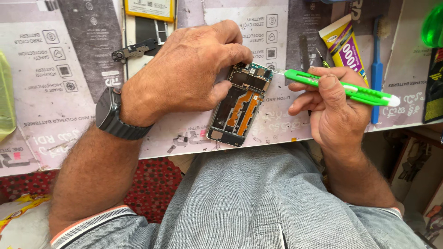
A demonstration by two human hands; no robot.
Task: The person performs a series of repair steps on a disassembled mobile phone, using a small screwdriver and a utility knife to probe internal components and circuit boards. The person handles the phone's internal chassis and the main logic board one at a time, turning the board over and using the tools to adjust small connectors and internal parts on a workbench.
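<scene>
An opened phone (240, 105), its back cover off and its circuit board and orange ribbon cables bare, lies near the front edge of the tabletop (55, 92), just in front of the person's body. The left hand (184, 74) pins it at the top end, fingers curled down onto the board in a close grip. The right hand (334, 108) holds a green utility knife (341, 87) in a firm closed grip, its thin blade tip just meeting the phone's upper right corner. I judge the exposed cables to be the weak point: too much push could let the blade skip across them or toward the left fingertips close by. A glue tube (344, 44) and a blue toothbrush (377, 69) lie beyond the knife.
</scene>
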